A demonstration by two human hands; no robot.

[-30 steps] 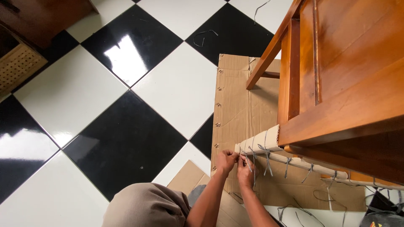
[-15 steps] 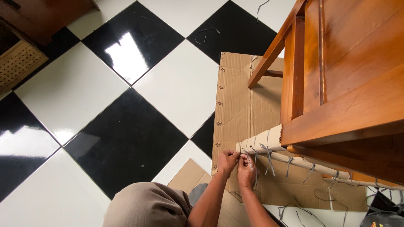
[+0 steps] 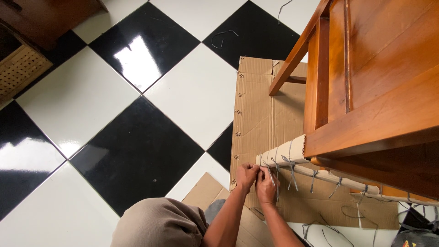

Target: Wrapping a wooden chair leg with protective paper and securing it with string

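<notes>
My left hand and my right hand meet at the near end of a furniture leg wrapped in corrugated cardboard. Both pinch a grey plastic strap that runs around the wrap's end. Further grey strap ties bind the wrap at intervals along its length toward the right. The wrapped leg belongs to a varnished wooden piece of furniture standing at the right. My knee in tan cloth shows at the bottom.
A flattened cardboard sheet lies under the furniture on a black and white tiled floor. Loose grey strap offcuts lie on the tiles and near the bottom right. A wooden cabinet and a woven basket stand at upper left.
Both hands stay at the wrap's end, with small finger movements on the grey strap. The view has shifted slightly.
</notes>
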